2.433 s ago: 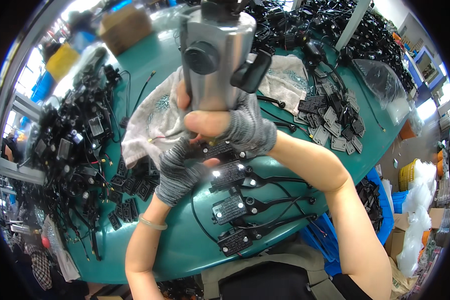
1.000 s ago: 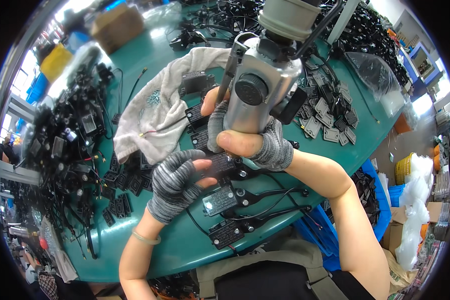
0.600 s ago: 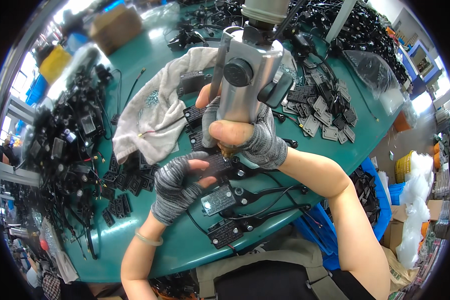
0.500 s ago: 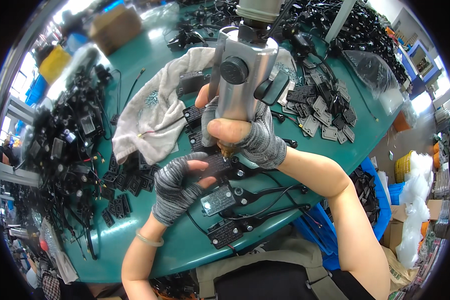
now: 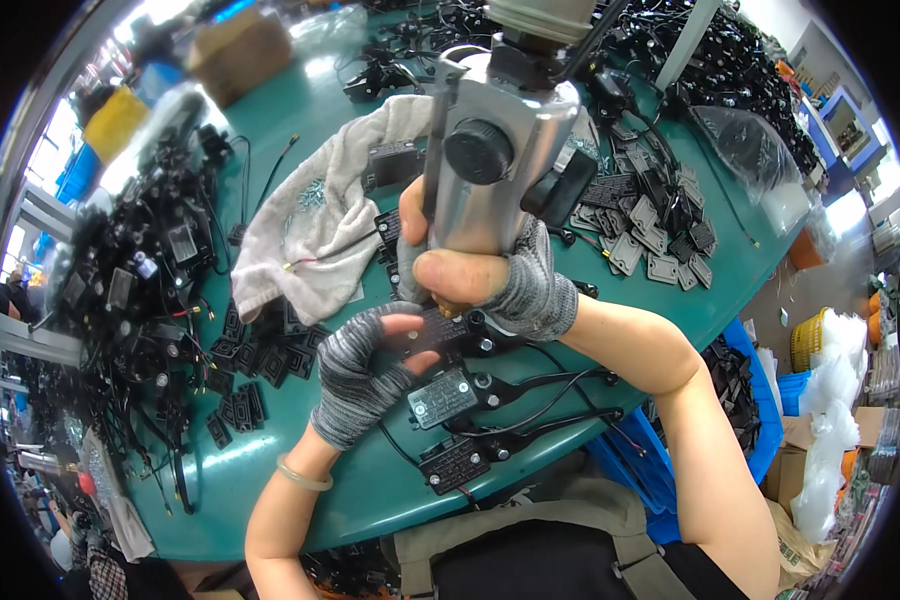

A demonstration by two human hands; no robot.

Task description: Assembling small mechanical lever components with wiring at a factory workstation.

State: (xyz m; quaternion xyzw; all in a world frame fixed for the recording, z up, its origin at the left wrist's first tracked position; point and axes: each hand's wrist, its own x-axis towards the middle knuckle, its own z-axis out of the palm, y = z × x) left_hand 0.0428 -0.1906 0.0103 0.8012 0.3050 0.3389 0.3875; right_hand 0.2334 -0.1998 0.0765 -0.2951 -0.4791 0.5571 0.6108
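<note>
My right hand (image 5: 480, 275), in a grey fingerless glove, is wrapped round a silver power screwdriver (image 5: 485, 205) with a black round knob on its side. The driver stands nearly upright over a black brake lever assembly (image 5: 435, 335), its tip hidden behind my fingers. My left hand (image 5: 360, 370), gloved alike, grips that assembly's rectangular reservoir from the left between thumb and fingers. Nearer to me lie another lever assembly with a shiny reservoir cover (image 5: 443, 399) and one with a black cover (image 5: 455, 466). More reservoirs show behind the driver.
A white towel (image 5: 280, 240) with loose screws (image 5: 313, 194) lies beyond my left hand. Black lever parts (image 5: 135, 270) are heaped at left. Flat cover plates (image 5: 650, 225) are piled at right, above a blue bin (image 5: 770, 400). A cardboard box (image 5: 238, 55) stands at the far left.
The screwdriver and my right hand have come slightly lower, and the driver's tip is now hidden. My left hand has shifted a little to the right, still at the same assembly.
</note>
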